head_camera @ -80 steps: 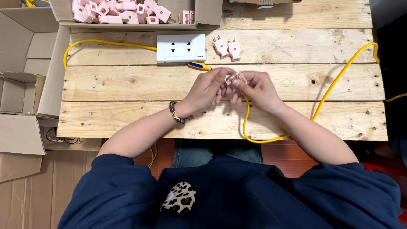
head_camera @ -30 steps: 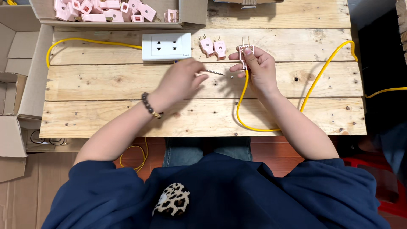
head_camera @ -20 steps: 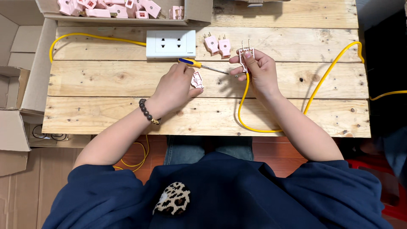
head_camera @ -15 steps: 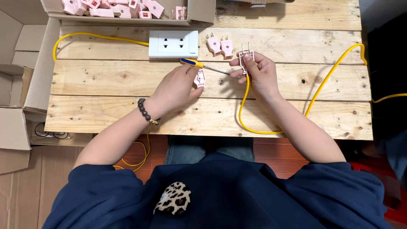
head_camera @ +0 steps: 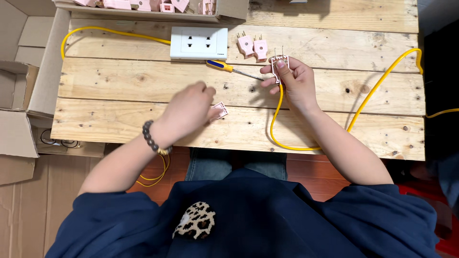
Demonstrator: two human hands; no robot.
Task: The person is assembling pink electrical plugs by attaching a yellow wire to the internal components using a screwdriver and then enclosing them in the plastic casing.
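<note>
My right hand point(head_camera: 292, 82) holds a pink plug body point(head_camera: 279, 62) with its two metal prongs pointing up. A yellow cable point(head_camera: 287, 143) runs from the plug, loops toward the table's near edge and goes off to the right. My left hand point(head_camera: 187, 109), with a bead bracelet on the wrist, is low over the middle plank and pinches a small pink plug cover point(head_camera: 219, 111) at its fingertips. A screwdriver point(head_camera: 224, 67) with a blue and yellow handle lies on the wood between my hands, its tip toward my right hand.
A white double socket plate point(head_camera: 199, 43) on a yellow cable lies at the back. Two pink plugs point(head_camera: 252, 47) rest beside it. A cardboard tray point(head_camera: 229, 8) of pink plugs stands along the far edge. Open cardboard boxes point(head_camera: 19, 71) are on the left.
My left hand has drawn back toward me and to the left with the pink cover, leaving the screwdriver on the table. My right hand still holds the plug body in the same place.
</note>
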